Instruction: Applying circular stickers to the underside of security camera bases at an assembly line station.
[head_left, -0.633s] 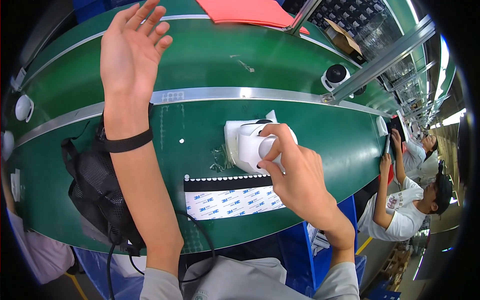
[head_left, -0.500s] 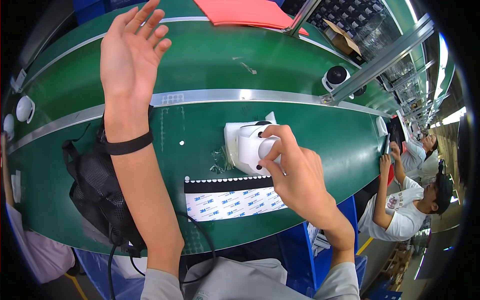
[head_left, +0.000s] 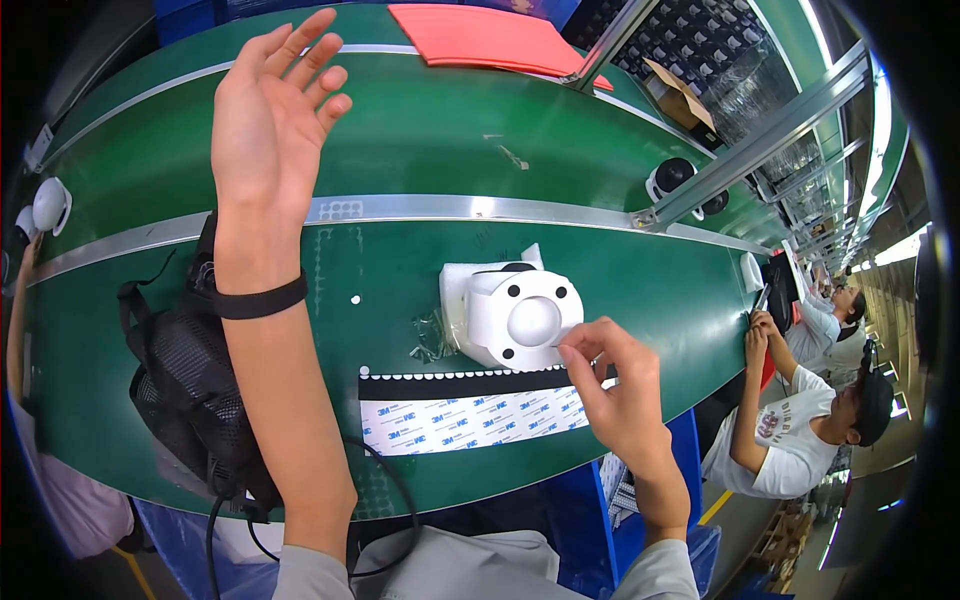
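Observation:
A white rounded device housing [head_left: 490,335] rests on a white foam block [head_left: 455,285], its flat face with a shallow round recess turned up. Three black round pads [head_left: 513,291] sit around that recess. My right hand [head_left: 622,390] is at the lower right rim of the housing, thumb and index finger pinched together; whatever lies between them is too small to make out. Below the housing lies a sheet of adhesive pads [head_left: 470,415], black along its scalloped upper edge with printed white backing. My left hand [head_left: 275,120], raised palm up at the far left, is open and holds nothing.
A black mesh bag [head_left: 190,370] with cables lies beside my left forearm. A metal rail [head_left: 480,207] crosses the green table. Farther back are pink sheets [head_left: 490,40] and a black-and-white camera [head_left: 675,178]. At right, a person in a white shirt [head_left: 770,430] works at the table.
My right hand has drawn back from the housing's face toward its lower right rim, uncovering the recess and the pads. My left hand stays raised. The whole view has shifted slightly.

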